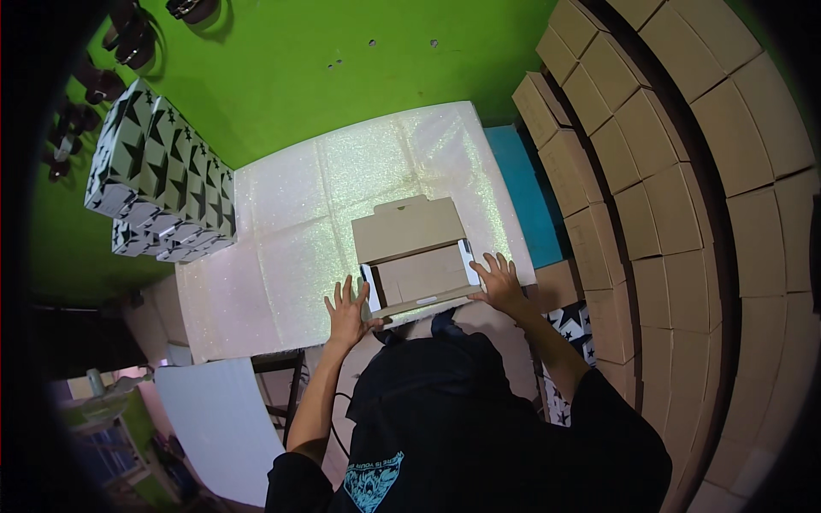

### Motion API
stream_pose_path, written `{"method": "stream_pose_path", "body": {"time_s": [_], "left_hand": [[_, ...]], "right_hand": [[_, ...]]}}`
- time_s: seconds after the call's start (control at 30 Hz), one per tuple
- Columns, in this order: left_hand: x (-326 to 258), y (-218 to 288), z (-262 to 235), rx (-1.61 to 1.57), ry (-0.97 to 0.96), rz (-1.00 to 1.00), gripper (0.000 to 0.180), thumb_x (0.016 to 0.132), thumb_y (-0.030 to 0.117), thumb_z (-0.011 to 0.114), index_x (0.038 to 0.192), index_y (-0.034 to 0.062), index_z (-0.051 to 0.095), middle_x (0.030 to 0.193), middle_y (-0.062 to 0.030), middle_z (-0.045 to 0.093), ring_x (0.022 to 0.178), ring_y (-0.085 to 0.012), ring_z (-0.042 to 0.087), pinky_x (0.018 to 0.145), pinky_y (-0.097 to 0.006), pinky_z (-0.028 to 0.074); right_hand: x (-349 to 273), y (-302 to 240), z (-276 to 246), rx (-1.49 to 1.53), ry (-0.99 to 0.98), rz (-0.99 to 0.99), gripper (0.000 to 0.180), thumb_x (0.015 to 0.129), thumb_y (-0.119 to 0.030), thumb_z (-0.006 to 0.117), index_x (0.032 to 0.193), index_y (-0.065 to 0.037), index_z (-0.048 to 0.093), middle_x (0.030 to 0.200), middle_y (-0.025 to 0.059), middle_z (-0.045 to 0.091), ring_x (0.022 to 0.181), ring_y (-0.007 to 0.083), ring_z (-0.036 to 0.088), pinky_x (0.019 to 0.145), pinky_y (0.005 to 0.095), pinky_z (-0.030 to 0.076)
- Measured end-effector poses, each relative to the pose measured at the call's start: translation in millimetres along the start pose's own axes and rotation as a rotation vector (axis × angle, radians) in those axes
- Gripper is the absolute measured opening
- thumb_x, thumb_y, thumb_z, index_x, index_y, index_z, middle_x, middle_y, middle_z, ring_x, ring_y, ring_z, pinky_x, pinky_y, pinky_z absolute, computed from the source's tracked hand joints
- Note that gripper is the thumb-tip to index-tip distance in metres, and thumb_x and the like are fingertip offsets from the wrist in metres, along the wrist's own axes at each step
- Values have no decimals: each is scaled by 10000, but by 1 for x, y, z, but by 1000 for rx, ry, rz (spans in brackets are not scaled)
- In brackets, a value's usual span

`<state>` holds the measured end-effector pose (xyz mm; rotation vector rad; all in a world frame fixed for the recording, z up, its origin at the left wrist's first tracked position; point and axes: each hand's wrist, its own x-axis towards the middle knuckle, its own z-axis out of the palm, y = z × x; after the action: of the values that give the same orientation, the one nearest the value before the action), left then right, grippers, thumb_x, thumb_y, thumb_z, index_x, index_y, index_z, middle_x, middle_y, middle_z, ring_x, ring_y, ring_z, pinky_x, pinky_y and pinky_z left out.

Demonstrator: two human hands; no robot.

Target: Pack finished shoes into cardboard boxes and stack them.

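Head view, looking down. A flat brown cardboard box with white inner flaps (416, 261) lies open on the near edge of a table covered in glittery white sheeting (291, 231), its lid flap with a tab raised toward the far side.

Left hand (346, 309) rests at the box's near-left corner, fingers (340, 295) spread wide and flat, touching the left white side flap; it grips nothing. Right hand (500, 284) rests at the near-right corner, fingers spread wide likewise, fingertips on the right white flap. Both palms press down rather than close around anything.

Far left of the table: a stack of white boxes printed with black stars (158, 175), several deep, lying against the green wall (342, 60). Dark sandals (128, 38) hang on that wall, upper left. To the right, a tall curved-looking wall of plain brown cardboard cartons (684, 171) stands just beside the table. A teal surface (522, 188) shows between table and cartons. More star-printed boxes (577, 329) sit low beside the person's right forearm. A white panel (218, 423) leans below the table at left.
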<state>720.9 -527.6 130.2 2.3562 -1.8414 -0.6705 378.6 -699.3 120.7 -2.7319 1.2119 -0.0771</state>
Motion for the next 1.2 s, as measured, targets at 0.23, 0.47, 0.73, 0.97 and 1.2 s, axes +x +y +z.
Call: {"method": "stream_pose_path", "body": {"time_s": [0.23,0.47,0.73,0.97,1.2], "left_hand": [[11,-11,10,-55,132,20,739,734,461,817,1369,157,592,1557,-187,316,1423,-441,296,1080,-702,267],[13,6,9,-82,251,-20,815,713,300,864,1417,124,491,1531,-211,337,1408,-431,321,1073,-668,300],[19,11,9,-77,241,-190,1074,582,288,933,1482,90,380,1541,-247,318,1396,-440,334,1082,-630,316],[20,7,19,-77,247,-281,1064,564,356,933,1454,66,427,1515,-234,365,1372,-413,376,1061,-616,355],[9,9,22,-120,328,-250,963,633,340,898,1421,39,434,1468,-242,412,1344,-412,407,1041,-589,370]], "right_hand": [[18,8,2,206,-23,22,603,761,-462,788,1246,-149,611,1344,168,519,1294,428,442,1025,549,389],[23,4,14,207,19,45,480,799,-354,775,1194,-122,632,1359,161,500,1317,427,403,1066,561,339],[132,-28,-4,282,244,-141,378,886,-314,692,1151,-52,626,1348,180,483,1272,414,420,1035,551,349],[258,-52,11,195,-250,83,623,1029,-545,345,1233,-38,644,1321,190,556,1284,364,447,1092,616,261],[274,-50,8,234,-243,75,531,1005,-503,466,1047,-40,723,1253,142,630,1302,358,456,1120,671,209]]}}
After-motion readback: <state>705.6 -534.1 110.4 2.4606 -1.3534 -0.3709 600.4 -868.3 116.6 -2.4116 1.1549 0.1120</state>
